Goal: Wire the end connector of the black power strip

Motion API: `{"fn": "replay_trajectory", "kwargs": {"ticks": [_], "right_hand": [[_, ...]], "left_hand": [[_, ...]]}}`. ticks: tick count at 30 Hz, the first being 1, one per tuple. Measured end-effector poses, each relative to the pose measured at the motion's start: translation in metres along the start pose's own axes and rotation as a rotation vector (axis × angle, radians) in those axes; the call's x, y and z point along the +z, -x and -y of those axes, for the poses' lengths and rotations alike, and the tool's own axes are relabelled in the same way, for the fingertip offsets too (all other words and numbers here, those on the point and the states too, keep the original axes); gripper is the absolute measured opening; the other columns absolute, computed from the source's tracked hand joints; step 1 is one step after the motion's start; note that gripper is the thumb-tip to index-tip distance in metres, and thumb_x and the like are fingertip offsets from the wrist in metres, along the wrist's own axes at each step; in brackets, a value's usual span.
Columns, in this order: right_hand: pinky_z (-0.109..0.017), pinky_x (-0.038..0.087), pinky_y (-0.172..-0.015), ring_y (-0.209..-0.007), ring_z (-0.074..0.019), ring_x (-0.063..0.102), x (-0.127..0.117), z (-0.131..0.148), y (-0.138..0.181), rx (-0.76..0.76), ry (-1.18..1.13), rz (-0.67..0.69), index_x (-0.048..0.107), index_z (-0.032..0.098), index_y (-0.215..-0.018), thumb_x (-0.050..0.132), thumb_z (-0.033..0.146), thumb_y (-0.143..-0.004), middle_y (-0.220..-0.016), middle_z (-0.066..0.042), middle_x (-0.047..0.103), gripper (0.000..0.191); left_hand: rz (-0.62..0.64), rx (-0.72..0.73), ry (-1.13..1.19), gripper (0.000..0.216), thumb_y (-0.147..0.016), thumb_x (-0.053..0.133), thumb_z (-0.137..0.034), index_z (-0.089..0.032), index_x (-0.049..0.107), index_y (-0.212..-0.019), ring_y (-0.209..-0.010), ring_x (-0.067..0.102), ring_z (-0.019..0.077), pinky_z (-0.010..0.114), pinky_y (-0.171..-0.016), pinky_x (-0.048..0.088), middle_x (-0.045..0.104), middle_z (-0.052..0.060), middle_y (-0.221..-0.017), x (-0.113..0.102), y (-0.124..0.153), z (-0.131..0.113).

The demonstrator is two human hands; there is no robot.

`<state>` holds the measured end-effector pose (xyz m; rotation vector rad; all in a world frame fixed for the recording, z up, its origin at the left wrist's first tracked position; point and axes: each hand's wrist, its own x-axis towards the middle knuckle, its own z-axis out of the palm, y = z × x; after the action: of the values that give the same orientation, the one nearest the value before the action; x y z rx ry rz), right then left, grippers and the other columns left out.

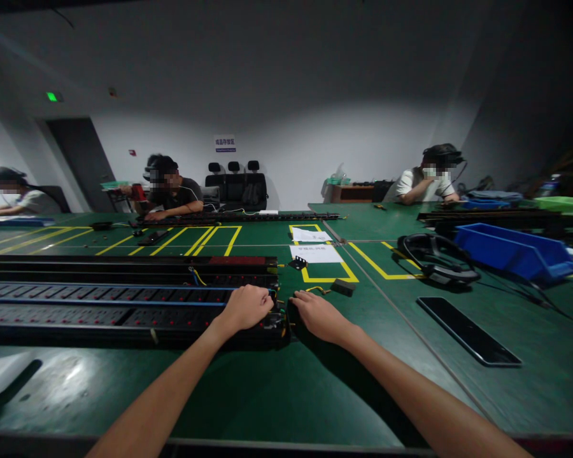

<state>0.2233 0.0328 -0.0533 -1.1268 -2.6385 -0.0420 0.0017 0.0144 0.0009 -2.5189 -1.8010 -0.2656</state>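
Strips [76, 316], long, black, red-dotted: probably best kept flat, left hand [249, 306] steadying, right hand [318, 315] light at their ends. Strips lie parallel to near edge of green tabletop [248, 388]. Left palm-down, fingers curled over ends, grip hidden. Right angled inward, fingers bent, just beside ends; can't tell if pinching.
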Motion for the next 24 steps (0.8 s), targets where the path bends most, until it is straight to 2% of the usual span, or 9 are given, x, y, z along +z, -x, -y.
{"fn": "replay_trajectory", "kwargs": {"ticks": [8, 24], "right_hand": [[-0.039, 0.044, -0.106, -0.126, -0.0267, 0.055, 0.0035, -0.0018, -0.0005, 0.001, 0.003, -0.001, 0.061, 0.008, -0.131, 0.040, 0.008, -0.092, -0.134, -0.021, 0.060, 0.044], [-0.039, 0.042, -0.108, -0.128, -0.0266, 0.055, 0.0022, -0.0011, 0.0008, 0.004, 0.014, -0.002, 0.060, 0.007, -0.133, 0.038, 0.010, -0.093, -0.135, -0.021, 0.060, 0.046]], "left_hand": [[0.018, -0.025, -0.002, 0.030, -0.091, 0.043, -0.029, -0.020, 0.069, -0.077, -0.081, 0.068, 0.0228, 0.028, -0.070, 0.043, 0.073, 0.008, -0.082, -0.0004, -0.0001, -0.0014], [-0.016, 0.027, 0.000, 0.030, -0.091, 0.043, -0.029, -0.021, 0.065, -0.073, -0.074, 0.066, 0.0220, 0.028, -0.064, 0.038, 0.071, 0.006, -0.077, 0.0039, -0.0008, 0.0031]]}}
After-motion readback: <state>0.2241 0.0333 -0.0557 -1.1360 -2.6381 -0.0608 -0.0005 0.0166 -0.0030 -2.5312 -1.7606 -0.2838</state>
